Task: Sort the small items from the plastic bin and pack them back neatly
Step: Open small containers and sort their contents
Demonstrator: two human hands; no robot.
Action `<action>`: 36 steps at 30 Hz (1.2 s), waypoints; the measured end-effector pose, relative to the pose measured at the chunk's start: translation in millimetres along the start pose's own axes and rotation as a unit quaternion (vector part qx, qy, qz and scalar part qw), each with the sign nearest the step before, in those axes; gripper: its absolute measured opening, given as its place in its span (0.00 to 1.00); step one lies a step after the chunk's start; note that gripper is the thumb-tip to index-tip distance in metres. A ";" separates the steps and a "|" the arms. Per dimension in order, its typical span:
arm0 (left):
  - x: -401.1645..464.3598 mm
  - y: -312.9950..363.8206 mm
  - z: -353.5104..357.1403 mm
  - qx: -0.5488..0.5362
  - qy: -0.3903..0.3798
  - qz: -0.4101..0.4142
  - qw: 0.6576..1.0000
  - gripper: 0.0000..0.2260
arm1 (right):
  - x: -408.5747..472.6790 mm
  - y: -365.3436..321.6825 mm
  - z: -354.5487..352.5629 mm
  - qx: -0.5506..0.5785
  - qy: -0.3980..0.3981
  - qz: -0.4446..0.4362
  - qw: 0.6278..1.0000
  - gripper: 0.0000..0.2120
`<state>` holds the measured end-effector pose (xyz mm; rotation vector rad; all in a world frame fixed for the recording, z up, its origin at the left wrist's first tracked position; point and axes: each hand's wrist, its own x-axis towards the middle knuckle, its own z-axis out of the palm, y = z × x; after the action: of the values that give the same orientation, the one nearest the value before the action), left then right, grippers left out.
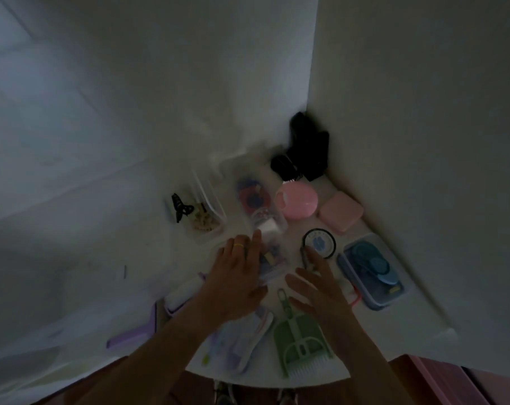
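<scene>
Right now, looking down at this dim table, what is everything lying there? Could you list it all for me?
table: 1, white, in the wall corner
clear plastic bin: 1, holding small items, centre
clear tray: 1, left of the bin, with a black hair claw
round pink case: 1, right of the bin
square pink case: 1, by the right wall
blue box: 1, far right
round black-rimmed tin: 1, blue centre
green dustpan: 1, near edge
purple piece: 1, near left
black items: too dark to count, in the corner
left hand: open, yellow ring
right hand: open
</scene>
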<state>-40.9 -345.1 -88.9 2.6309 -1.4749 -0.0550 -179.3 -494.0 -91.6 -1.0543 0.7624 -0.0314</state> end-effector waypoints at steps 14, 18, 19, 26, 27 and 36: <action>-43.8 7.5 -196.9 -0.545 0.199 -0.032 0.814 0.24 | -95.9 -152.2 73.7 -0.061 -0.116 -0.293 0.947 0.15; -48.7 30.2 -220.2 -0.649 0.221 -0.082 0.723 0.13 | -119.4 -167.9 91.3 -0.049 -0.138 -0.295 0.944 0.16; -48.8 35.8 -226.5 -0.653 0.235 -0.100 0.713 0.10 | -123.3 -169.1 94.2 -0.051 -0.136 -0.299 0.943 0.16; -57.9 35.6 -241.9 -0.674 0.207 -0.104 0.701 0.11 | -135.0 -174.1 93.6 -0.051 -0.137 -0.302 0.942 0.13; -59.1 35.1 -243.0 -0.674 0.201 -0.096 0.704 0.12 | -136.5 -174.1 92.0 -0.059 -0.138 -0.309 0.939 0.14; -60.9 35.0 -239.6 -0.631 0.222 -0.050 0.741 0.16 | -142.5 -170.6 79.2 -0.128 -0.121 -0.381 0.908 0.18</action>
<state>-80.2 -289.5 151.3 1.4110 -0.6514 -0.2923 -184.6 -468.4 142.9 -1.5255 0.0916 -0.4718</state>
